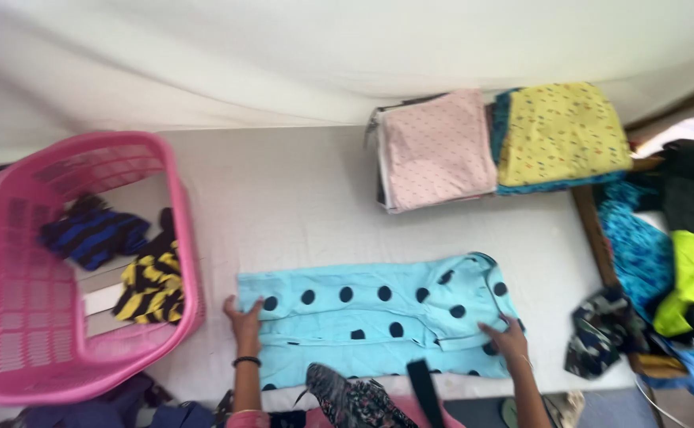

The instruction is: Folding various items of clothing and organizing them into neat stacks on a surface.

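A light blue garment with dark polka dots (370,313) lies spread flat and partly folded on the white-covered table (299,198). My left hand (244,317) presses on its left edge, a dark band on the wrist. My right hand (505,337) rests flat on its lower right corner. Both hands lie on the cloth with fingers spread, not gripping it.
A pink plastic laundry basket (14,317) at the left holds a blue-and-black striped garment (93,234) and a yellow-and-black striped one (152,289). Folded stacks, pink dotted (434,147) and yellow dotted (561,131), sit at the back. Loose clothes (672,269) pile at the right.
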